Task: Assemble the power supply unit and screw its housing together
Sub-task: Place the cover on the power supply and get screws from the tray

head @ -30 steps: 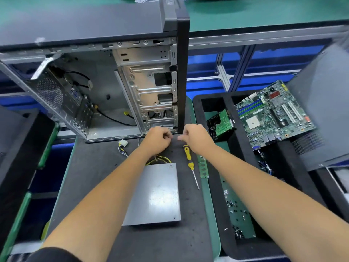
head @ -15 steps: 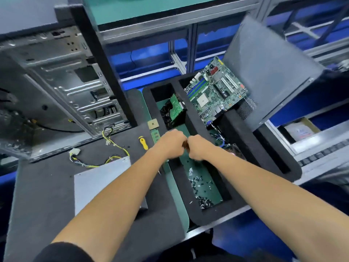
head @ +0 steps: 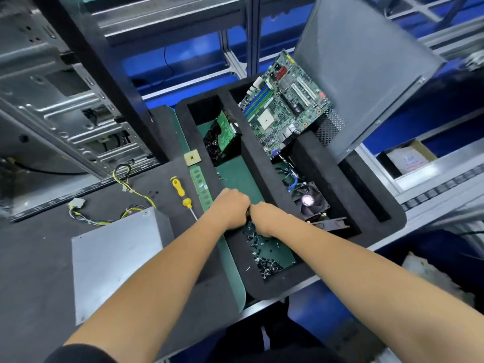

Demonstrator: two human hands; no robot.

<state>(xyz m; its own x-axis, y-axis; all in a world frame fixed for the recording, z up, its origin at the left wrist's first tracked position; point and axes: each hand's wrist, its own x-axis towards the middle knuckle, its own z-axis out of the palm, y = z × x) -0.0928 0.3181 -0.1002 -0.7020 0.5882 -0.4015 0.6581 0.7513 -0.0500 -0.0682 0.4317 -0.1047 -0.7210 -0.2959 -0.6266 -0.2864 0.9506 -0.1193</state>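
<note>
Sheet steel, grey and dull, makes up the power supply unit (head: 117, 260), which sits flat on the dark bench mat (head: 39, 258) to my left, well apart from my hands, with its yellow-and-black cable bundle (head: 125, 203) trailing off the far edge toward the open computer case (head: 65, 100). I judge that box heavy for its size, rigid, and sharp along its folded edges, so I would take it by the two long sides with flat palms, never by the wires. Both hands are over the green-floored compartment of the black foam tray (head: 262, 158), just above the scatter of small dark screws (head: 264, 255). My left hand (head: 231, 206) is curled into a loose fist, knuckles up; whether it pinches anything I cannot tell. My right hand (head: 265, 218) is curled too, fingertips down among the screws, and its grip is hidden from me. The screws look tiny, slick and quick to roll, best pinched one at a time by the head. The yellow-handled screwdriver (head: 182, 193) lies untouched on the mat just left of my left hand.
</note>
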